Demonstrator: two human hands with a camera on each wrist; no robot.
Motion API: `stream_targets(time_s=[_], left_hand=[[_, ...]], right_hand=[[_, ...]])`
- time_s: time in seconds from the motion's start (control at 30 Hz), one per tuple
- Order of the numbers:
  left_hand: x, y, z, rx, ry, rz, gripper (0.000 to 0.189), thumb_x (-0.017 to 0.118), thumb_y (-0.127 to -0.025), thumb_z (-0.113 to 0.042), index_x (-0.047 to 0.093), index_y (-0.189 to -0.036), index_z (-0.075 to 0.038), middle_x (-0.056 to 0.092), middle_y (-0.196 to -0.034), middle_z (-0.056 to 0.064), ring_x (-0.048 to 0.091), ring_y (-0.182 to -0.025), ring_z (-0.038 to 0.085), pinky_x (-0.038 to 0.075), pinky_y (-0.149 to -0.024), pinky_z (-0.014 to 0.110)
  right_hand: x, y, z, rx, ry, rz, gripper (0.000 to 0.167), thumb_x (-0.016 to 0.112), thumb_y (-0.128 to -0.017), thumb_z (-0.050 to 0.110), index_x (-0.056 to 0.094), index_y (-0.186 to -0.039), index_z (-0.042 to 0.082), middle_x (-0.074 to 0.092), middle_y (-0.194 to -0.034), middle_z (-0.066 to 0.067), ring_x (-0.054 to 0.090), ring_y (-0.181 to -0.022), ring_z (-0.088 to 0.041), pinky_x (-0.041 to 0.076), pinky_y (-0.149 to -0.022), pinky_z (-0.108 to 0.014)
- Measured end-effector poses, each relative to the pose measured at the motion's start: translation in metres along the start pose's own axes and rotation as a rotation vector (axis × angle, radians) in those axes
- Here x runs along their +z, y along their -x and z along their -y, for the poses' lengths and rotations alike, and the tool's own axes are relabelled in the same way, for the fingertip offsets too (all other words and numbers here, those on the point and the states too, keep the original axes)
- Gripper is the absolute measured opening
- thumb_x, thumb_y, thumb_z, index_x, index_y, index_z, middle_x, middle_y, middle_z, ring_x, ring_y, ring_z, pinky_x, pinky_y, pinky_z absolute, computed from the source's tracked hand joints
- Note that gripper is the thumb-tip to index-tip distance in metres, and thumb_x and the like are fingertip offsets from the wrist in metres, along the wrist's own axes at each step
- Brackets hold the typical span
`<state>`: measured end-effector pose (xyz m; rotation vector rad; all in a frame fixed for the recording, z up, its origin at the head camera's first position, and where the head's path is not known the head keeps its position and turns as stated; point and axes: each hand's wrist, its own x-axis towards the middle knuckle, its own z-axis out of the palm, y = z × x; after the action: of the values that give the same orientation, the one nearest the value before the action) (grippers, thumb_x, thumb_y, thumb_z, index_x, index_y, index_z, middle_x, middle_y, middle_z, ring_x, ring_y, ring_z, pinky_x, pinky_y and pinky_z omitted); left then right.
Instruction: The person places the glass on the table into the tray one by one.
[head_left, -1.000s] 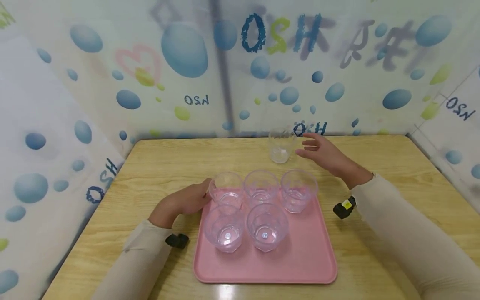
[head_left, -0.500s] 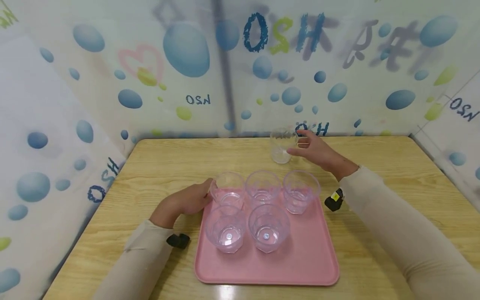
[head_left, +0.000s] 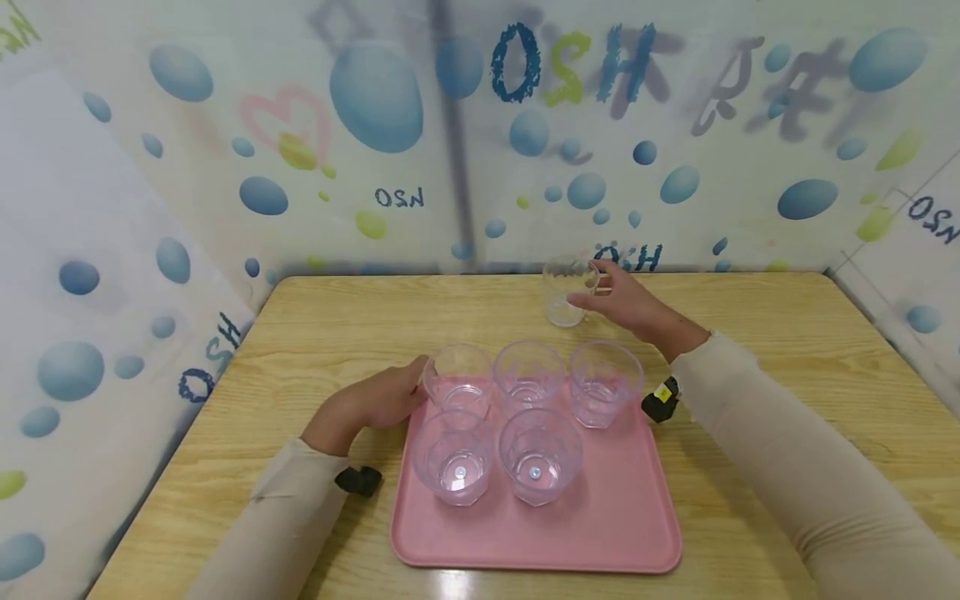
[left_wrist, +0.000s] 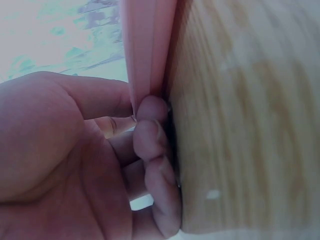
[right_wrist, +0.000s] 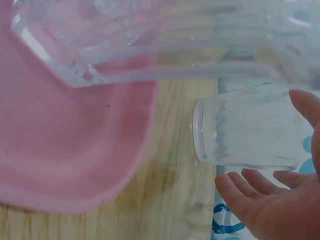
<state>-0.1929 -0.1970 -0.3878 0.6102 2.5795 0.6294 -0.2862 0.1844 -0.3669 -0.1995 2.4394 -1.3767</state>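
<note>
A pink tray (head_left: pixel 622 521) carries several clear plastic tumblers, among them a front tumbler (head_left: pixel 540 458) and a back right tumbler (head_left: pixel 606 387). My left hand (head_left: pixel 384 397) grips the tray's far left corner. In the left wrist view, the fingertips (left_wrist: pixel 150 137) curl against the pink edge, close by the wooden surface. Behind the tray, a lone clear tumbler (head_left: pixel 564 292) stands upright on the table. My right hand (head_left: pixel 633 307) is around its right side, thumb in front and fingers behind. In the right wrist view, the fingers (right_wrist: pixel 235 192) are spread beside this tumbler's wall.
The wooden table (head_left: pixel 337 317) ends at a wall (head_left: pixel 480 192) printed with blue drops and letters. A tumbler on the tray passes close in front of the right wrist camera. Dark wrist cameras sit on both sleeves.
My right hand has moved left to the lone tumbler, its thumb now overlapping the tumbler's front. The left hand stays at the tray's corner, and the tray stays put.
</note>
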Motion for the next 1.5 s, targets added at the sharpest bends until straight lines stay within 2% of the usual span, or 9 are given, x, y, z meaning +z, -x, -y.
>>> stream_targets(time_s=[0.13,0.3,0.37,0.6,0.8,0.97,1.13,1.3,1.5], left_hand=[[0.0,0.0,0.0,-0.005,-0.004,-0.001,0.045,0.037,-0.109,-0.022,0.031,-0.149,-0.004,0.055,-0.14,0.023,0.057,-0.123,0.029,0.044,-0.106,0.052],[-0.001,0.0,-0.002,0.006,-0.009,-0.005,0.041,0.038,-0.108,-0.021,0.035,-0.145,-0.004,0.059,-0.132,0.022,0.059,-0.109,0.025,0.047,-0.1,0.048],[-0.001,0.0,-0.002,0.009,-0.009,-0.006,0.04,0.038,-0.108,-0.021,0.035,-0.144,-0.004,0.06,-0.13,0.021,0.058,-0.105,0.024,0.047,-0.097,0.047],[-0.002,0.001,-0.003,0.003,-0.015,0.002,0.04,0.038,-0.108,-0.019,0.035,-0.144,-0.003,0.059,-0.129,0.022,0.058,-0.105,0.024,0.047,-0.097,0.047],[-0.002,-0.002,-0.003,0.017,-0.025,0.001,0.032,0.039,-0.107,-0.019,0.038,-0.136,-0.005,0.06,-0.117,0.018,0.057,-0.092,0.023,0.047,-0.087,0.042],[-0.002,0.0,-0.003,0.008,-0.015,0.0,0.034,0.039,-0.108,-0.019,0.037,-0.139,-0.004,0.06,-0.124,0.02,0.057,-0.101,0.024,0.047,-0.093,0.045],[-0.001,0.002,-0.004,0.006,-0.016,-0.003,0.037,0.038,-0.108,-0.02,0.036,-0.142,-0.004,0.06,-0.127,0.022,0.058,-0.104,0.025,0.047,-0.096,0.048],[0.0,0.001,-0.004,-0.008,-0.012,-0.002,0.043,0.037,-0.108,-0.021,0.032,-0.147,-0.003,0.057,-0.135,0.023,0.058,-0.118,0.028,0.044,-0.106,0.052],[0.001,0.001,-0.003,-0.012,-0.006,0.006,0.048,0.035,-0.108,-0.018,0.026,-0.152,0.0,0.053,-0.143,0.024,0.051,-0.134,0.035,0.038,-0.113,0.054]], right_hand=[[0.001,-0.002,-0.002,0.0,0.012,-0.004,0.101,0.067,-0.093,0.049,0.0,-0.162,0.018,0.028,-0.159,-0.02,0.032,-0.146,-0.042,0.035,-0.113,-0.06],[0.003,0.001,0.0,0.012,0.01,-0.031,0.098,0.069,-0.091,0.05,0.008,-0.161,0.017,0.029,-0.158,-0.021,0.037,-0.142,-0.041,0.039,-0.112,-0.058],[0.004,0.002,0.0,0.01,0.012,-0.048,0.097,0.07,-0.091,0.05,0.011,-0.16,0.016,0.028,-0.158,-0.02,0.036,-0.143,-0.04,0.039,-0.112,-0.058],[0.006,0.007,-0.001,-0.027,-0.02,-0.079,0.096,0.071,-0.09,0.047,0.013,-0.157,0.01,0.017,-0.165,-0.014,0.024,-0.151,-0.039,0.034,-0.116,-0.058],[0.005,0.013,-0.005,-0.053,-0.064,-0.101,0.094,0.072,-0.091,0.04,0.012,-0.157,0.01,0.024,-0.163,-0.014,0.025,-0.149,-0.041,0.034,-0.116,-0.058],[0.004,0.015,-0.008,-0.062,-0.045,-0.096,0.099,0.072,-0.092,0.041,0.006,-0.161,0.015,0.027,-0.164,-0.014,0.028,-0.148,-0.042,0.035,-0.114,-0.06],[0.001,0.021,-0.012,-0.053,-0.001,-0.108,0.098,0.072,-0.09,0.046,0.013,-0.161,0.017,0.028,-0.163,-0.015,0.029,-0.147,-0.045,0.037,-0.112,-0.061],[-0.003,0.031,-0.017,-0.044,-0.024,-0.111,0.099,0.074,-0.088,0.047,0.014,-0.16,0.016,0.028,-0.162,-0.014,0.031,-0.146,-0.043,0.039,-0.111,-0.06],[-0.01,0.047,-0.024,-0.053,-0.069,-0.141,0.098,0.074,-0.088,0.047,0.014,-0.16,0.016,0.029,-0.161,-0.015,0.038,-0.144,-0.039,0.04,-0.11,-0.059]])
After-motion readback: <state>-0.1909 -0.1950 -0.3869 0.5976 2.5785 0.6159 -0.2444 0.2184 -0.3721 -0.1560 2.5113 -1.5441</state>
